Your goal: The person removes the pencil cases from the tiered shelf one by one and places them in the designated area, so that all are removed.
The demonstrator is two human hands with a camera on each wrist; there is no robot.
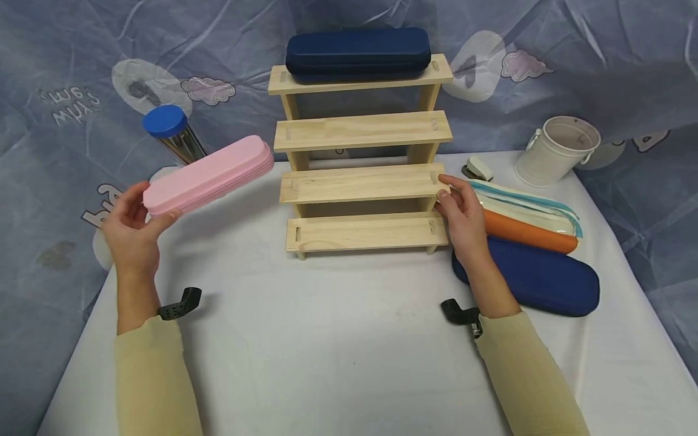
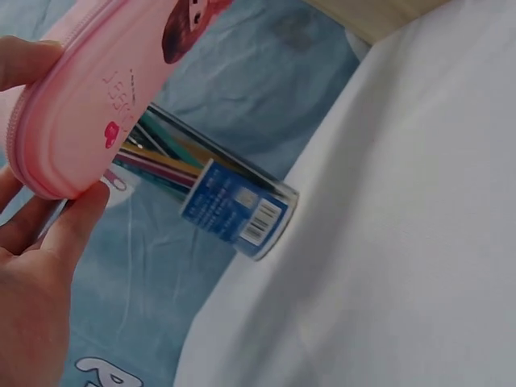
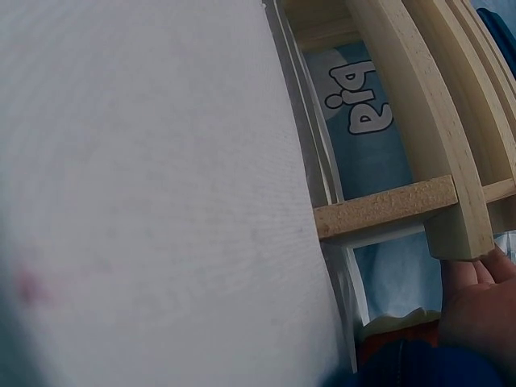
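Observation:
A pink zippered pencil case is held up off the table at the left, its near end between the thumb and fingers of my left hand. The left wrist view shows printing on the side of the pink case. My right hand holds the right end of a shelf on the stepped wooden rack, second tier from the bottom. On the rack's top tier lies a dark blue pencil case. The three lower tiers carry nothing.
Behind the pink case stands a clear tube of pencils with a blue lid. Right of the rack lie a navy case, an orange and cream pouch and a small stapler. A white bucket stands at the back right.

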